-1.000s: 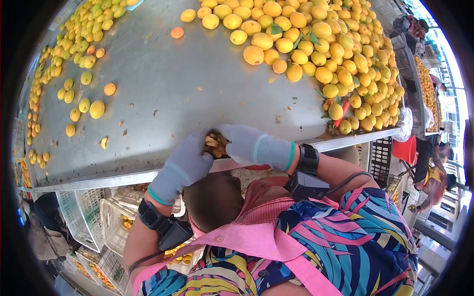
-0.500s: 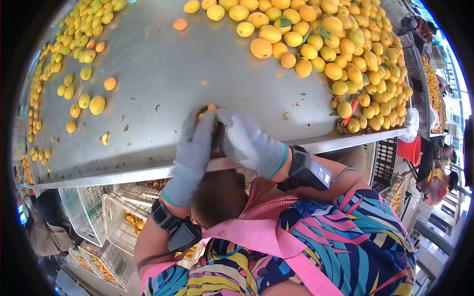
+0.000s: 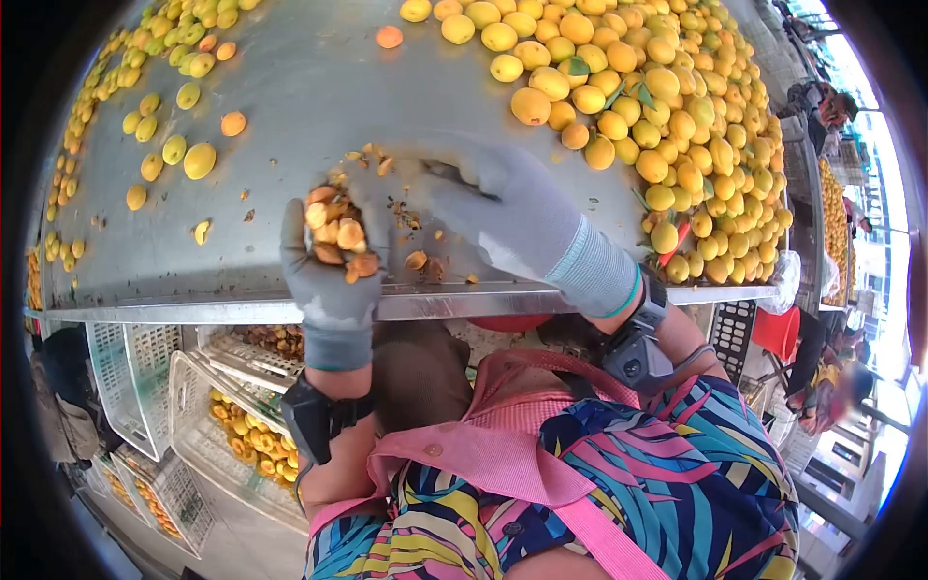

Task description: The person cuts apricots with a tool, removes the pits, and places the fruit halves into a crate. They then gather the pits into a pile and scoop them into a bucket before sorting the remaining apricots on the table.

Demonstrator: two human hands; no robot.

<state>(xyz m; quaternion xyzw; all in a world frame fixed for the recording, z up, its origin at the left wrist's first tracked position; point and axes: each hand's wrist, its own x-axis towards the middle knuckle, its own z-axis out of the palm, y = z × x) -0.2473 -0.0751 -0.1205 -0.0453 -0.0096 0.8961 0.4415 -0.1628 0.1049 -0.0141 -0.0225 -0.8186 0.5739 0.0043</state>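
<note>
My left hand [image 3: 333, 304], in a grey glove, is cupped palm up around a heap of brown and orange apricot pits [image 3: 336, 232] near the metal table's front edge. To its right my right hand [image 3: 503, 198], also gloved, reaches low over the tabletop. Its fingers are stretched out and somewhat blurred, and I see nothing held in them. Small brown scraps [image 3: 404, 215] lie between the hands, and a few loose pits [image 3: 425, 263] rest near the edge.
Yellow apricots [image 3: 667, 106] are piled on the table's [image 3: 319, 106] right; greener fruit [image 3: 179, 58] lies at left. Below the edge stand white crates [image 3: 188, 406], one containing halved apricots [image 3: 253, 440]. A red bucket [image 3: 776, 332] stands at right, with a person [image 3: 833, 401] nearby.
My hands were together at the table edge and have separated. The left has turned palm up, showing the pits; the right has moved right and farther over the table.
</note>
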